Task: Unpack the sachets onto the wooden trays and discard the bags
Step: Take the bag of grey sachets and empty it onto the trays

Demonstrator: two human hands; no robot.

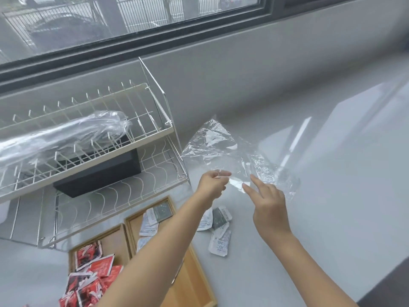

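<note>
A clear, crumpled plastic bag (223,149) hangs above the grey counter, looking empty. My left hand (212,182) pinches its near edge between thumb and fingers. My right hand (269,207) is beside it with the fingers spread, the fingertips touching the bag's lower edge. Two wooden trays lie at the bottom: the left tray (115,240) holds several red sachets (93,275), the right tray (190,282) holds white and dark sachets (155,216). A few white and dark sachets (218,229) lie loose on the counter beside the right tray.
A white two-tier wire dish rack (93,151) stands at the left, with a long plastic-wrapped item (66,134) on its top tier and a black box (99,171) below. A grey wall and window run behind.
</note>
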